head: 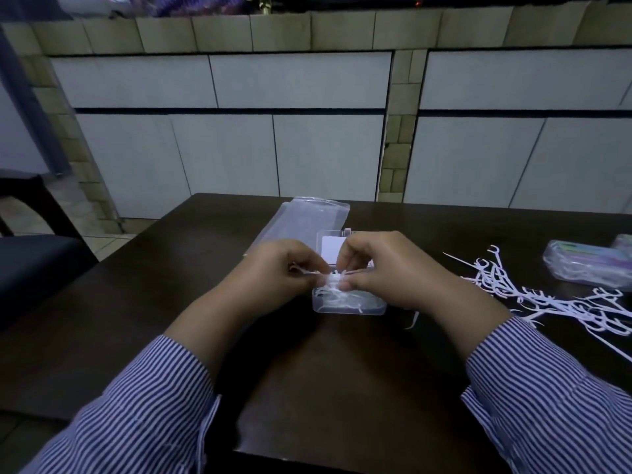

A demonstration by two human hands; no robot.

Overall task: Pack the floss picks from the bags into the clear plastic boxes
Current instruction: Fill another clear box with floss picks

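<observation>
Dark brown wooden table (pixel 136 302) fills foreground under dim, bluish light. Behind it, wall of large pale grey panels (pixel 301 80) split by dark horizontal gaps and framed by bands of small beige tiles (pixel 398 138). Beige tiled ledge (pixel 307 32) runs along top. Dark chair (pixel 30 261) stands at left over light tiled floor (pixel 102 241).

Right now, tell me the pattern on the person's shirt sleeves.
Narrow blue and white stripes on both sleeves, seen best in the head view.
</observation>
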